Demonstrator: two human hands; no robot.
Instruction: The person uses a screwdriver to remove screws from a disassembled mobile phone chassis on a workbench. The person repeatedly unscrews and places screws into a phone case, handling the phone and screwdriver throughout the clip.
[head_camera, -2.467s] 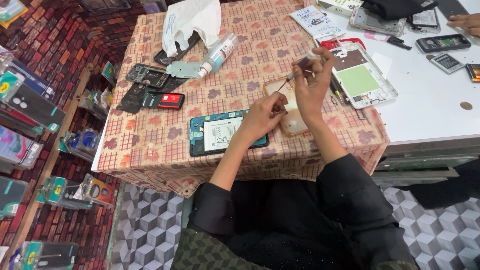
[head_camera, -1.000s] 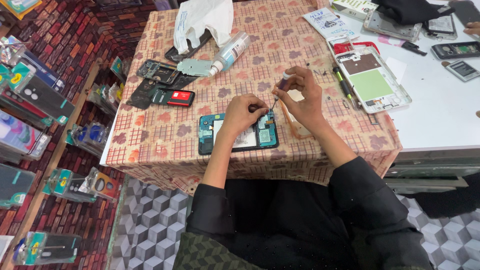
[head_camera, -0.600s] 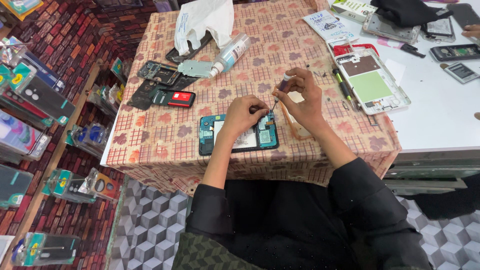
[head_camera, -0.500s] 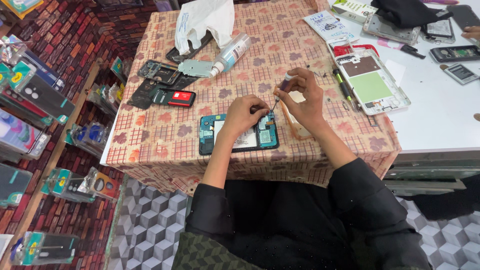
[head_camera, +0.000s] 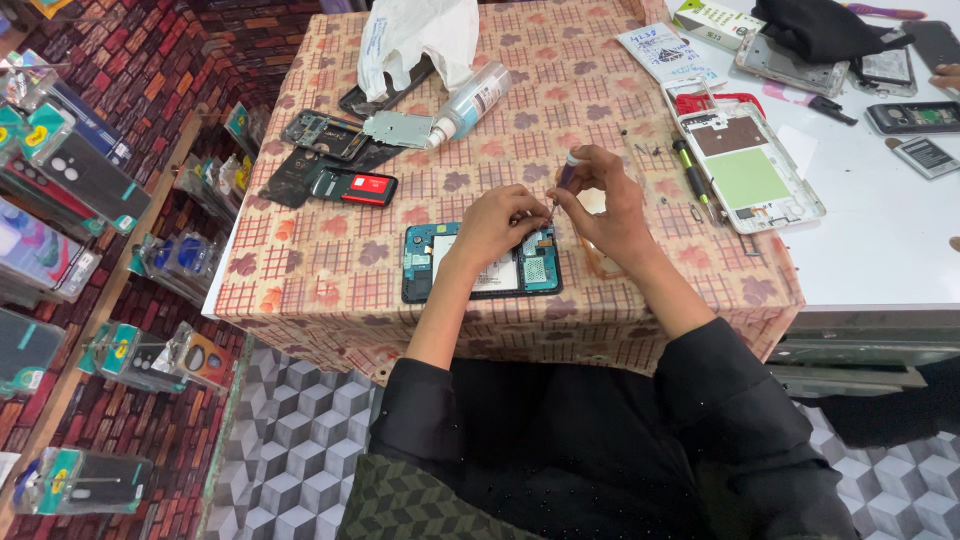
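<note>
Covering much of the opened phone (head_camera: 482, 263) on the patterned tablecloth (head_camera: 330, 250), my left hand (head_camera: 497, 222) rests curled on it; my right hand (head_camera: 600, 205) pinches a small screwdriver (head_camera: 563, 180), its tip hidden between my fingers.

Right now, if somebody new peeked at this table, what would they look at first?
Probably the two hands in the middle of the patterned tablecloth. The left hand rests on an opened phone with teal insides, and the right hand pinches a small screwdriver over it. Next they would spot the white plastic bag at the far edge and another opened phone with a green panel to the right.
</note>
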